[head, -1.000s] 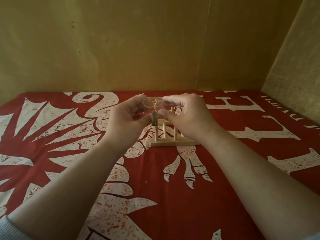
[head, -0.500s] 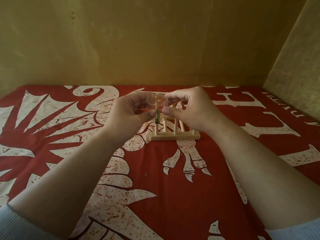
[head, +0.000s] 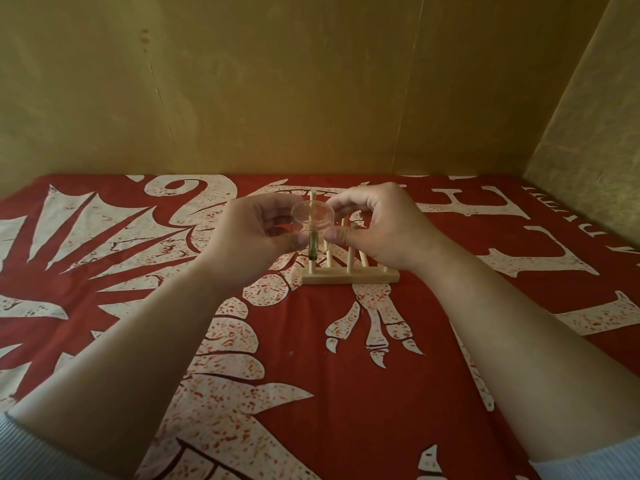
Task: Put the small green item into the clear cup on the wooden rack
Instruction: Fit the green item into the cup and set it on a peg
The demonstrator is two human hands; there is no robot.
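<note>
Since the earlier frame both hands have edged closer to the wooden rack (head: pixel 349 277), bringing the clear cup (head: pixel 312 216) over its left pegs. Nearest, two forearms reach out over the red patterned cloth (head: pixel 311 375). The left hand (head: pixel 256 233) and right hand (head: pixel 374 226) each pinch the cup's sides, grips closed on it. The small green item (head: pixel 313 249) stands upright between the thumbs, just below the cup.

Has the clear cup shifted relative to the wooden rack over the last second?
Yes. The clear cup has moved slightly right toward the wooden rack, and now sits over its leftmost peg, held between both hands.
</note>
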